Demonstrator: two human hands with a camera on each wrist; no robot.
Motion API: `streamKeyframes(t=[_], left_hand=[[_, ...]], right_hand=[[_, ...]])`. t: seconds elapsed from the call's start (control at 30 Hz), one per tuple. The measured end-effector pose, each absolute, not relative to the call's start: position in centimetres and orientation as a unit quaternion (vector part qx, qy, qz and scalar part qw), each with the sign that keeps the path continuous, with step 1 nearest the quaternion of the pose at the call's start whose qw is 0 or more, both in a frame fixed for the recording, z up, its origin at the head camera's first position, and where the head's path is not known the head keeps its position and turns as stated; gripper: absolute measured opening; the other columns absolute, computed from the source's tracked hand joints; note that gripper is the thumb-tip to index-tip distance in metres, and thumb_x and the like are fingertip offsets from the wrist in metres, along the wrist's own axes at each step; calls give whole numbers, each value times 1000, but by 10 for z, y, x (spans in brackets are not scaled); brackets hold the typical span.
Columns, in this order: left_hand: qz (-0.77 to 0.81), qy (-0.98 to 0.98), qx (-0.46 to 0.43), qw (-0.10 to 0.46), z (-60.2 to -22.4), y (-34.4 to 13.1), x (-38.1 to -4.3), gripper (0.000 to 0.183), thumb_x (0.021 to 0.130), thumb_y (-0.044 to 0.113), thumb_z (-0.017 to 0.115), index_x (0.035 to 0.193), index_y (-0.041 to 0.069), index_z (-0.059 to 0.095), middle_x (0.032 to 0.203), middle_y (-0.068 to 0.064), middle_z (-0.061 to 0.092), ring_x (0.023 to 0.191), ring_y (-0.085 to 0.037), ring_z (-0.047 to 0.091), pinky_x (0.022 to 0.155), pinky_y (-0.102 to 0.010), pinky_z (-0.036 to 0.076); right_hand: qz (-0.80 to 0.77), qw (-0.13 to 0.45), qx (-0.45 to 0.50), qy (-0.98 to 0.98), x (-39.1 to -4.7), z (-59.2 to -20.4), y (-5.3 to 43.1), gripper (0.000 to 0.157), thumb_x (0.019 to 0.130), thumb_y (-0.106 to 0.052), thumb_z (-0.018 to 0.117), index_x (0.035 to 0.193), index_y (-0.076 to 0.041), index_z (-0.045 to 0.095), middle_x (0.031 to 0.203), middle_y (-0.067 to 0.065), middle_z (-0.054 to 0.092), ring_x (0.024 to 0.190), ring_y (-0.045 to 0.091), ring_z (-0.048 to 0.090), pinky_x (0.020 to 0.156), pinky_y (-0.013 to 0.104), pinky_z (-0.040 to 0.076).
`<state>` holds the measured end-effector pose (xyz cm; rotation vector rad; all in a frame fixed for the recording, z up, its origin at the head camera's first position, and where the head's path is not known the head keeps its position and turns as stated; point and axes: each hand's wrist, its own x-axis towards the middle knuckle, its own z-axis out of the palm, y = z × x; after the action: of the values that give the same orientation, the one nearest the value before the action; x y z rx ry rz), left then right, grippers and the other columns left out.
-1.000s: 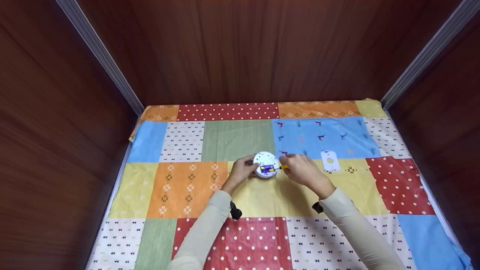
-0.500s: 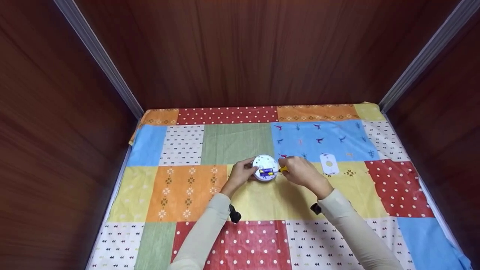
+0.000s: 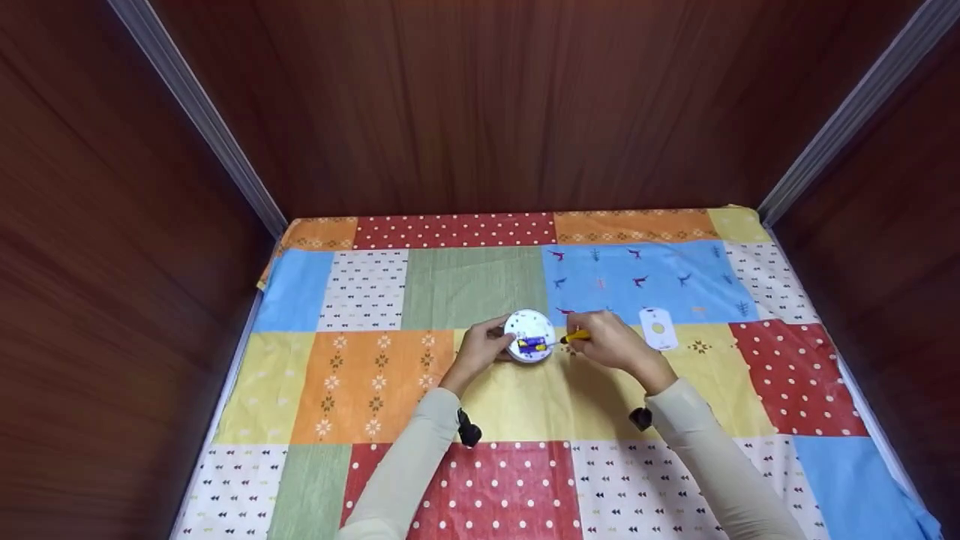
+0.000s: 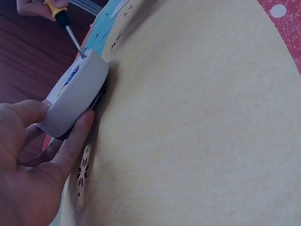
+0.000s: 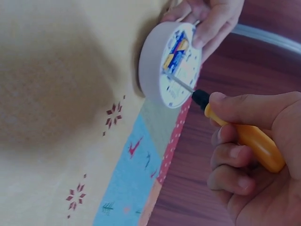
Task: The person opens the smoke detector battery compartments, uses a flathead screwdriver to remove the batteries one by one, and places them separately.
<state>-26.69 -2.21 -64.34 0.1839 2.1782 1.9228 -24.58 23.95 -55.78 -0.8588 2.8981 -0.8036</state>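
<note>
My left hand (image 3: 480,349) grips a round white battery-powered device (image 3: 530,328) by its left edge, thumb on the top face and fingers beneath. In the right wrist view, blue and yellow batteries (image 5: 176,55) lie side by side in an open compartment of that face. A screwdriver (image 5: 256,141) with a yellow handle and black collar is held in my right hand (image 3: 611,341), thumb and fingers round the handle. Its metal shaft (image 5: 181,81) reaches to the face of the device, the tip right at the end of the batteries.
A flat white plate (image 3: 658,328) with a round hole lies to the right of my right hand. The patchwork cloth (image 3: 480,281) covers the table. Dark wood panels (image 3: 487,105) stand at the back and both sides.
My right hand has shifted slightly right, and more of the screwdriver's yellow handle shows. The left hand keeps its grip on the device. The head view has tilted a little.
</note>
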Motion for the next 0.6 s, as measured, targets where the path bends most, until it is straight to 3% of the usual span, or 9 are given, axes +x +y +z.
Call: streamKeyframes(t=[0.6], left_hand=[[671,730,49,123,-646,-23,-268,46,102,2,67,148,2,61,106,-16,65,87,-16,65,77,-36,70]], right_hand=[[-305,35,-246,920,-249,-570,253,14,89,2,75,90,-11,70,90,8,75,85,27,69,79,49,63]])
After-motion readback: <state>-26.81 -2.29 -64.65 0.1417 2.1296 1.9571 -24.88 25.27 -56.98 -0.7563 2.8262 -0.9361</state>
